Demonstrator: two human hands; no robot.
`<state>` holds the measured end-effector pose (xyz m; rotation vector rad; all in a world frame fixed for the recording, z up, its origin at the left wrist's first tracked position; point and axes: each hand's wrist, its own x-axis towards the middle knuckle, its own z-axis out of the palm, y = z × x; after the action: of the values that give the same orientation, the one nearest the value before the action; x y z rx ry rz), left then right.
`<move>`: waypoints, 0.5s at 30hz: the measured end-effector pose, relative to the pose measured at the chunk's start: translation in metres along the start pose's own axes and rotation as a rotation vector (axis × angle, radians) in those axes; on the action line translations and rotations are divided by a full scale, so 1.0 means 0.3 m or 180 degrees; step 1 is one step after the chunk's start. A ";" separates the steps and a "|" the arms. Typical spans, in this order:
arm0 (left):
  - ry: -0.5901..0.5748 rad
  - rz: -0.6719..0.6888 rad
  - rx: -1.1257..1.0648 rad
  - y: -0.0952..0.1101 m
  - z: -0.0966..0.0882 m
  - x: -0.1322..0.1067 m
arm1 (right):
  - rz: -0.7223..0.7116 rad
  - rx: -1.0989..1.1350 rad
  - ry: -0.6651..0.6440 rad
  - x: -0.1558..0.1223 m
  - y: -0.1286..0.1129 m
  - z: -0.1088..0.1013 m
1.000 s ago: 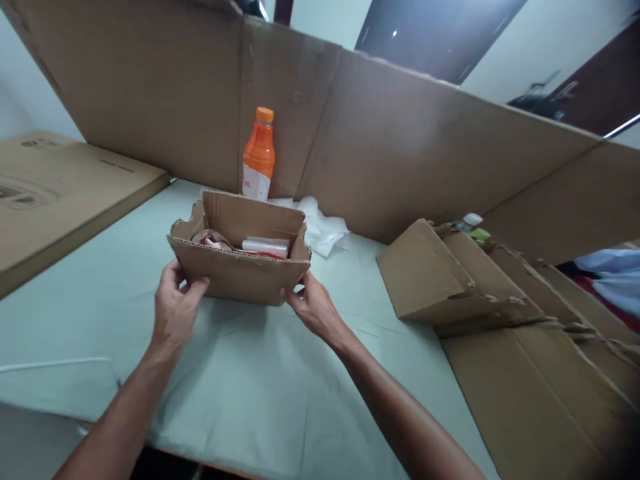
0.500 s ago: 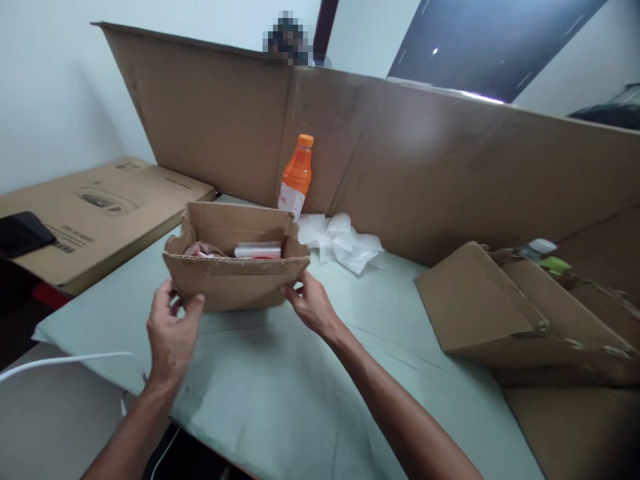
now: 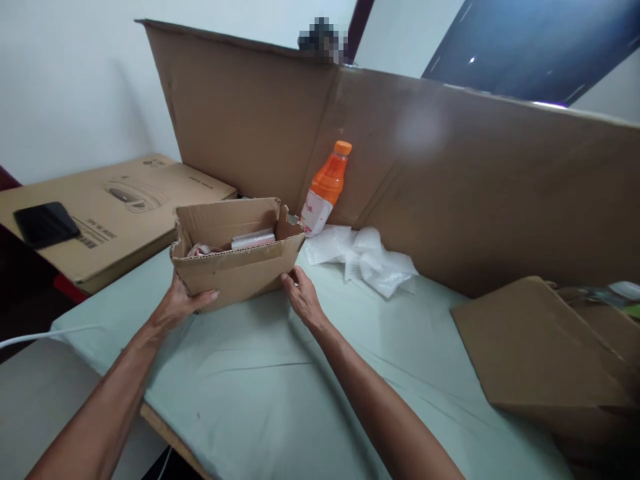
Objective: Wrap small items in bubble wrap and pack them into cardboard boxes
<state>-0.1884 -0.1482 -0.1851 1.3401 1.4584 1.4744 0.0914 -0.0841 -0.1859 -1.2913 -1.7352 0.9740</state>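
Observation:
A small open cardboard box (image 3: 235,270) sits on the pale green tabletop (image 3: 280,380). Inside it I see a white packet (image 3: 253,239) and crumpled pink-brown material. My left hand (image 3: 183,300) grips the box's lower left corner, thumb laid across the front wall. At the lower right corner my right hand (image 3: 300,297) holds the box with fingers curled against it. An orange bottle (image 3: 326,188) stands just behind the box, against a tall cardboard sheet.
A large folded cardboard sheet (image 3: 400,173) walls off the back. White bubble wrap (image 3: 367,260) lies right of the box. A flat printed carton (image 3: 115,213) with a black phone (image 3: 45,223) lies at left. Folded cardboard (image 3: 540,347) lies at right. A white cable (image 3: 35,335) runs at the left edge.
The view has swung left. The box has shifted slightly left and away with both hands on it; my left hand has closed tighter on its corner.

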 end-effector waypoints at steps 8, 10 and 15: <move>0.0487 0.0011 0.0120 -0.002 0.012 -0.003 | -0.0121 0.0193 0.0117 0.115 -0.002 0.091; 0.0883 -0.0039 0.0119 -0.001 0.014 -0.009 | -0.0245 0.0277 0.0085 0.134 -0.009 0.150; 0.1485 0.0098 0.0274 0.025 -0.053 0.081 | -0.0410 -0.0303 -0.0133 0.122 0.016 0.281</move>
<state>-0.2082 -0.1312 -0.1703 1.1142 1.8111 1.8484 0.0103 -0.0590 -0.2218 -1.2093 -1.8919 0.8593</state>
